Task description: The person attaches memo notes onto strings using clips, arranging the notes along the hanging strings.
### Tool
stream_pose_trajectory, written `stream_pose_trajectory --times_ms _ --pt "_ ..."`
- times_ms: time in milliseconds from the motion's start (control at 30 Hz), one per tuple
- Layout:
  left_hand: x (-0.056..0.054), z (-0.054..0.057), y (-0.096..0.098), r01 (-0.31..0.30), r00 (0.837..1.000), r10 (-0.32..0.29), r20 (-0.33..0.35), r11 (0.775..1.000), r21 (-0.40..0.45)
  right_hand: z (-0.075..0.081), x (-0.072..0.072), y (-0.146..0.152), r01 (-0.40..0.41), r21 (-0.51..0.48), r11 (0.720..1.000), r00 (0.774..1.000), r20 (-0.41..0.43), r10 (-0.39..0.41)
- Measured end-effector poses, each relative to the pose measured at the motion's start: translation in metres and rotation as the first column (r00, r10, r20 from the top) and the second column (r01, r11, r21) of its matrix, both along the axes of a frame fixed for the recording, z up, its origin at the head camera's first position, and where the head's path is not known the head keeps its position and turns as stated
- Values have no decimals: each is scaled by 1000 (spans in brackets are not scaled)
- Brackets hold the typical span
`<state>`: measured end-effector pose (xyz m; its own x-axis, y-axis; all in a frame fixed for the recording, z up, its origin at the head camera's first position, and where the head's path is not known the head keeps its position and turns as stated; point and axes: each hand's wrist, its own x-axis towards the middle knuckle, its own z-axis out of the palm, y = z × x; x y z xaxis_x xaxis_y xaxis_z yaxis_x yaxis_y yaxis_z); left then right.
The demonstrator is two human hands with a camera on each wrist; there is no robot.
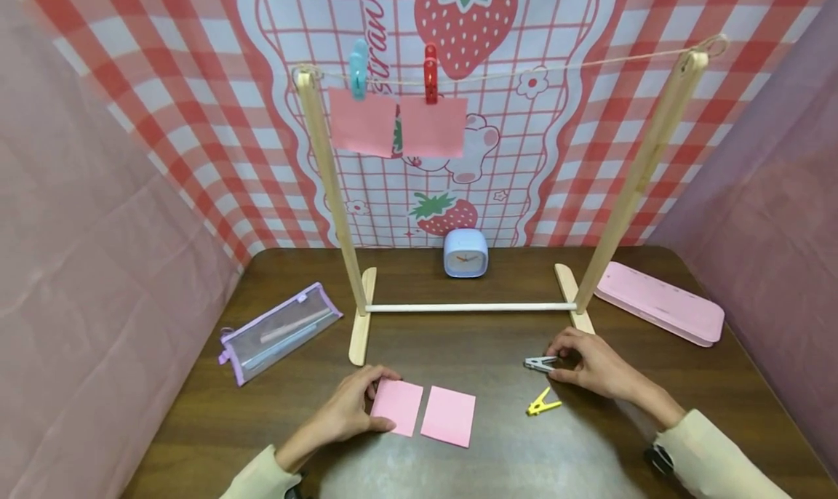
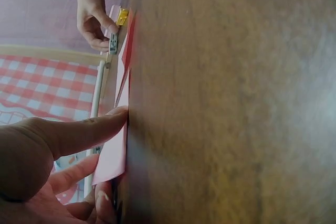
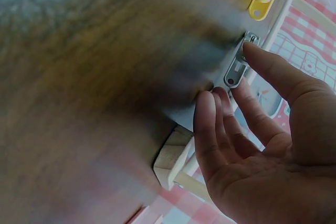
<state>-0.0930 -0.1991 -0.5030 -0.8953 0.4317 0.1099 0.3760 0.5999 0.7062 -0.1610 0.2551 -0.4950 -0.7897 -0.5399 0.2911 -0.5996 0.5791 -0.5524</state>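
Observation:
My left hand (image 1: 347,407) holds the left pink paper sheet (image 1: 401,406) at its edges, thumb on the near side and fingers on the far side. Right beside it lies a second pink sheet (image 1: 449,416). Thumb and fingers of my right hand (image 1: 597,364) pinch the handle end of a grey clothespin (image 1: 538,364), close to the tabletop. A yellow clothespin (image 1: 542,403) lies just nearer to me. Overhead, a blue clothespin (image 1: 358,70) and a red clothespin (image 1: 430,73) hold two pink sheets (image 1: 433,128) on a string.
The string (image 1: 609,61) spans two wooden posts (image 1: 334,193), joined low down by a white rod (image 1: 471,308). Behind the rod stands a small clock (image 1: 465,253). A mesh pencil pouch (image 1: 281,334) lies at left, a pink case (image 1: 661,304) at right.

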Motion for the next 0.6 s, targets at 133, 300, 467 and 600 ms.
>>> stream_pose_trajectory --times_ms 133,300,467,600 --pt "1 0 1 20 999 -22 50 999 37 1 -1 1 1 23 1000 1000 -31 -1" --pt "3 0 3 29 997 -35 75 997 74 3 -2 1 -3 46 999 1000 -11 3" --pt "2 -1 3 -4 997 -5 71 992 126 9 -3 0 -2 50 999 998 70 -1" --pt "-1 -2 2 -36 992 8 128 975 218 12 -3 0 -3 51 999 994 110 -3"
